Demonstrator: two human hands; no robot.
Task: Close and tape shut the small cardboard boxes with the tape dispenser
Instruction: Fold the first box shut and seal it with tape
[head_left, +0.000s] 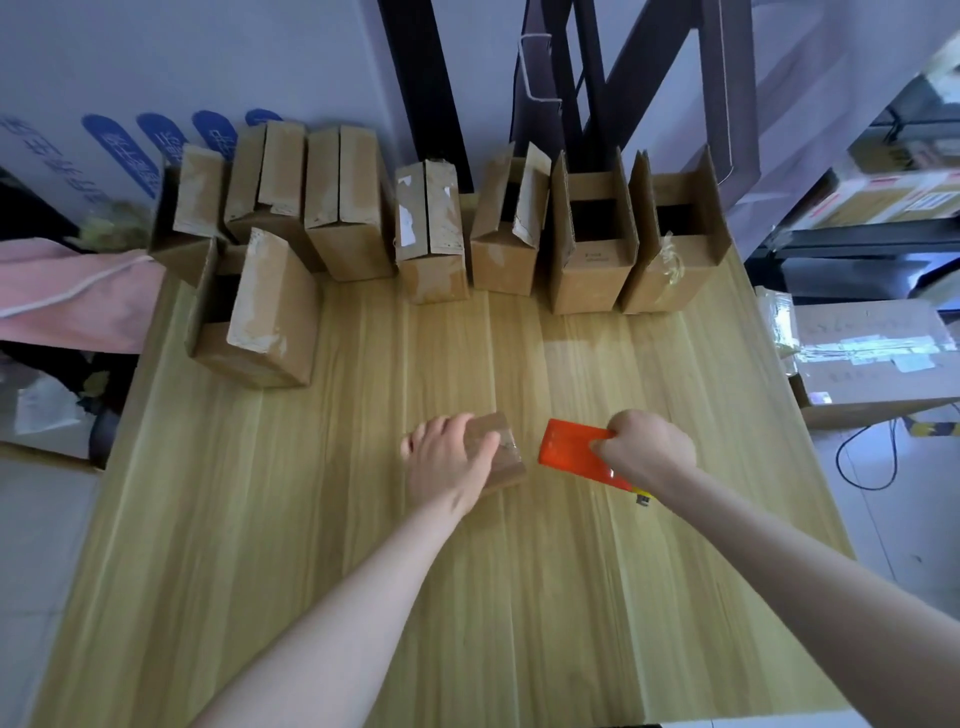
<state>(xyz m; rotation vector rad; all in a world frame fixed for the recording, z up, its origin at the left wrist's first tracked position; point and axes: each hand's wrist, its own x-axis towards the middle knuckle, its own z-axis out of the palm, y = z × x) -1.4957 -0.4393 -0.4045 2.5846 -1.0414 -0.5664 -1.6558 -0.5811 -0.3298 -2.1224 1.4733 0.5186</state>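
A small cardboard box (503, 457) lies flat near the middle of the wooden table (363, 519), its flaps shut and shiny tape across its top. My left hand (448, 462) rests on it, fingers spread over the top and left side. Just to the right, my right hand (647, 449) grips the orange tape dispenser (571, 454), which sits a short gap away from the box. Along the table's far edge stands a row of several similar boxes (343, 208); two at the right end (592, 244) have their flaps standing open.
One box (260, 312) stands forward of the row at the left. A pink cloth (67, 296) lies off the left edge. Shelving with larger cartons (872, 353) is to the right. Dark metal frame legs (597, 78) rise behind the row.
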